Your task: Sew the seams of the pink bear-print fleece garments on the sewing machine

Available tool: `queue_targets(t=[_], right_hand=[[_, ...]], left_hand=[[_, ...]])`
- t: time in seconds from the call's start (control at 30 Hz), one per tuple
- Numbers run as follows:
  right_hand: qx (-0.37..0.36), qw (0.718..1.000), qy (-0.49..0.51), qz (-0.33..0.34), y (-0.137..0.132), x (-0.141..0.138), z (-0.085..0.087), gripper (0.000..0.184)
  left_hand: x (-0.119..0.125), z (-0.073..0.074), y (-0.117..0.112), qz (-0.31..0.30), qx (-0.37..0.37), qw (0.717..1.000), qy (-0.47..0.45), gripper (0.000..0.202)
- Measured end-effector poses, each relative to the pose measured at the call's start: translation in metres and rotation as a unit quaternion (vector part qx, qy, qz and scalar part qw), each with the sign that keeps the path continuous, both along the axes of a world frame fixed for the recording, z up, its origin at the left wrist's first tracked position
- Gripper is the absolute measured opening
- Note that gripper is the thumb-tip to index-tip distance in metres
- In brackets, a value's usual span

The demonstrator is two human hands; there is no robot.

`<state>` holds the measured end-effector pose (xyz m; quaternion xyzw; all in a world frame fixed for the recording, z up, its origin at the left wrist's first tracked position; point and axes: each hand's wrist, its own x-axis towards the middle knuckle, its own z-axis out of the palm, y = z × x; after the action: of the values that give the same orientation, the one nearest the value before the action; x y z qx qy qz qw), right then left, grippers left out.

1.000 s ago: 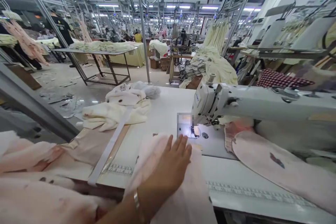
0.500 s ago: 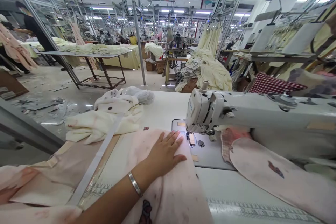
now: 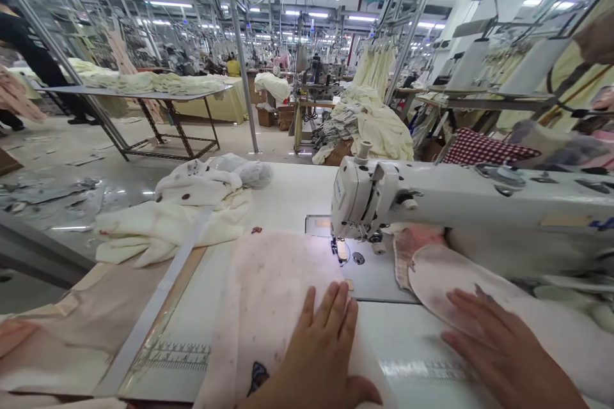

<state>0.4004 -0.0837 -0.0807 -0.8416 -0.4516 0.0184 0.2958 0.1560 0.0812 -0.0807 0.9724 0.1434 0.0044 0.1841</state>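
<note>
My left hand (image 3: 322, 339) lies flat on a pale pink printed fabric piece (image 3: 268, 275), fingers stretched out toward the sewing machine (image 3: 355, 201). The fabric's right edge runs close beside the lit presser foot (image 3: 339, 249). On the right, my right hand (image 3: 503, 339), a little blurred, has its fingers extended over the lower edge of another pink piece with a rounded end (image 3: 441, 271). Whether it touches that piece I cannot tell. A pinkish-red checked cloth (image 3: 405, 255) shows behind the rounded end.
Cream and white cloth (image 3: 167, 223) is heaped at the table's left, with a pale strip (image 3: 163, 294) across pink fabric. A printed ruler (image 3: 177, 354) marks the tabletop. Thread cones (image 3: 470, 64) stand behind on the right. Beyond are a cloth-covered table (image 3: 158, 92) and a person at far left.
My left hand has drawn back from the presser foot toward me. My right hand has come into view at the right. The whole view has shifted slightly.
</note>
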Motion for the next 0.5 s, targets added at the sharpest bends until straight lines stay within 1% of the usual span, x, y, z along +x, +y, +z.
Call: queue_targets(t=[0.03, 0.07, 0.1, 0.13, 0.17, 0.2, 0.23, 0.27, 0.3, 0.33, 0.37, 0.4, 0.43, 0.5], right_hand=[[-0.009, 0.999, -0.04, 0.003, 0.01, 0.012, 0.003, 0.039], [-0.018, 0.999, -0.038, 0.014, 0.018, 0.021, 0.009, 0.035], [-0.008, 0.999, -0.007, 0.032, 0.026, 0.025, 0.017, 0.034], [0.027, 0.997, 0.049, 0.046, 0.031, 0.025, 0.029, 0.034], [0.083, 0.988, 0.113, 0.058, 0.034, 0.022, 0.041, 0.033], [0.154, 0.972, 0.169, 0.063, 0.035, 0.016, 0.054, 0.031], [0.211, 0.955, 0.201, 0.058, 0.035, 0.011, 0.064, 0.03], [0.242, 0.947, 0.206, 0.045, 0.035, 0.006, 0.071, 0.029], [0.24, 0.952, 0.189, 0.028, 0.034, 0.002, 0.072, 0.028], [0.207, 0.966, 0.156, 0.01, 0.033, 0.001, 0.069, 0.029], [0.163, 0.979, 0.118, -0.006, 0.033, 0.003, 0.062, 0.034], [0.121, 0.989, 0.086, -0.017, 0.033, 0.006, 0.052, 0.04], [0.095, 0.993, 0.067, -0.022, 0.033, 0.01, 0.041, 0.041], [0.099, 0.993, 0.069, -0.017, 0.035, 0.016, 0.025, 0.036]], left_hand=[[0.0, 0.002, -0.001, 0.005, -0.015, 1.0, 0.002, 0.089], [0.002, 0.005, -0.001, 0.009, -0.033, 0.999, 0.004, 0.089], [0.004, 0.01, -0.001, 0.011, -0.051, 0.999, 0.004, 0.089], [0.006, 0.016, -0.001, 0.013, -0.068, 0.998, 0.0, 0.088], [0.01, 0.021, -0.002, 0.014, -0.085, 0.996, -0.008, 0.087], [0.013, 0.026, -0.004, 0.017, -0.1, 0.995, -0.019, 0.084], [0.016, 0.031, -0.006, 0.022, -0.114, 0.993, -0.029, 0.082], [0.018, 0.034, -0.007, 0.028, -0.128, 0.991, -0.037, 0.08], [0.02, 0.037, -0.008, 0.034, -0.142, 0.988, -0.041, 0.078], [0.02, 0.038, -0.009, 0.038, -0.155, 0.986, -0.041, 0.078], [0.02, 0.038, -0.009, 0.038, -0.167, 0.985, -0.037, 0.079], [0.018, 0.038, -0.009, 0.036, -0.177, 0.983, -0.033, 0.079], [0.017, 0.037, -0.008, 0.034, -0.184, 0.982, -0.03, 0.08], [0.015, 0.035, -0.008, 0.032, -0.197, 0.98, -0.024, 0.079]])
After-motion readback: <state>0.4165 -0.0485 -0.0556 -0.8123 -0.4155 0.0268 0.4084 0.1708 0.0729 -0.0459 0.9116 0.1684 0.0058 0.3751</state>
